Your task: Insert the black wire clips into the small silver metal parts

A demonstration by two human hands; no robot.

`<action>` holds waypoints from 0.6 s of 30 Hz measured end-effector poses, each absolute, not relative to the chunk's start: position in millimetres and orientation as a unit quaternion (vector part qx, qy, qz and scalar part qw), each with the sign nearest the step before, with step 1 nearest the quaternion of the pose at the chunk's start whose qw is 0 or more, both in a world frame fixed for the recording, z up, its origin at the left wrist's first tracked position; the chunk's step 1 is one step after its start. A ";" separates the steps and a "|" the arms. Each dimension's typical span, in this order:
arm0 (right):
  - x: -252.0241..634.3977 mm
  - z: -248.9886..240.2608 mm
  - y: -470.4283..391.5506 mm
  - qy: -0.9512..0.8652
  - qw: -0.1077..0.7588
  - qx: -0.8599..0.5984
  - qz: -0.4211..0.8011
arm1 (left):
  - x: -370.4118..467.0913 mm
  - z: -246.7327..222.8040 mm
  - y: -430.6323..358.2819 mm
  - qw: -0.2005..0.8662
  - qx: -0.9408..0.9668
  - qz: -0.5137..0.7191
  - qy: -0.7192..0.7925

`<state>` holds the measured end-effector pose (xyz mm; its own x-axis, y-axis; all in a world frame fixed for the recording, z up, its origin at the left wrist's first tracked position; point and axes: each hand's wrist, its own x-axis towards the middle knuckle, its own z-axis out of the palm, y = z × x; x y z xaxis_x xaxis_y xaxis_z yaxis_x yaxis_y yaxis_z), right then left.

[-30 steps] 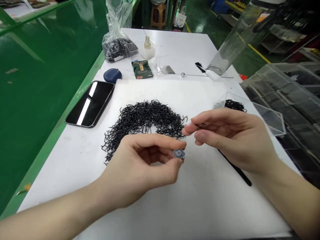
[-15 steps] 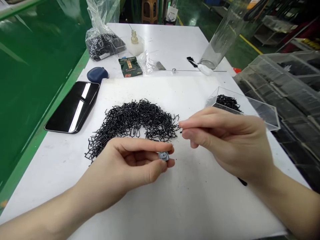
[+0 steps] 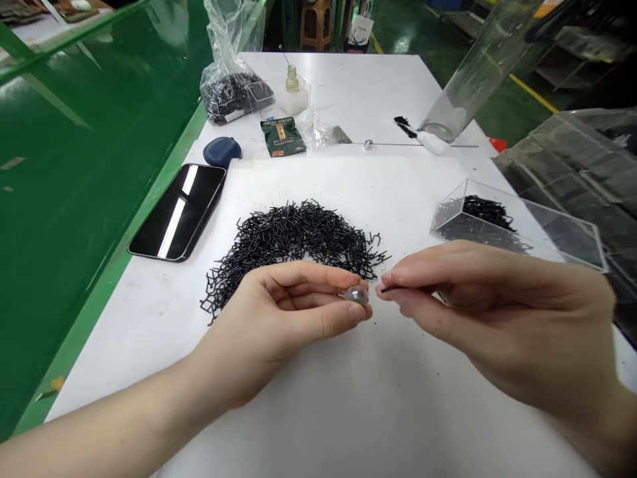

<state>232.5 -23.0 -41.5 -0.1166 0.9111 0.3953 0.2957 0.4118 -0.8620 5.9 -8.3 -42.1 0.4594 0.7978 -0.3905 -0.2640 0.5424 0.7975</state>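
My left hand (image 3: 293, 312) pinches a small, shiny, clear-and-grey piece (image 3: 357, 295) between thumb and fingertips; its exact kind I cannot make out. Just to its right, my right hand (image 3: 497, 312) is closed in a pinch on a thin black wire piece (image 3: 391, 289), most of it hidden by the fingers. The fingertips of the two hands are close but apart. Behind them, a curved pile of small bent black wire pieces (image 3: 303, 229) lies on the white table (image 3: 318, 411), partly covered by my left hand.
A clear box (image 3: 562, 229) with black pieces stands at the right. At the left lie a phone (image 3: 176, 212) and a blue case (image 3: 222, 151). Farther back are a green packet (image 3: 283, 137), a bag of black pieces (image 3: 231, 93), a small bottle (image 3: 292, 79), a thin rod (image 3: 418, 145) and a tall clear cylinder (image 3: 468, 86).
The right hand has come lower and nearer to the left hand, and a black wire piece now shows in its pinch. The small piece in the left hand has turned. The whole view has shifted.
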 end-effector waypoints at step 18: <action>223.9 -46.6 -31.1 -0.654 0.531 -0.452 0.294 | 8.3 -44.1 -7.7 0.787 0.336 0.344 0.387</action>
<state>223.9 -31.1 -46.6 -0.0286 0.9033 0.4280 0.2790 0.4184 -0.8644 8.3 -7.7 -44.1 0.4633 0.8012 -0.3787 -0.2807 0.5380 0.7949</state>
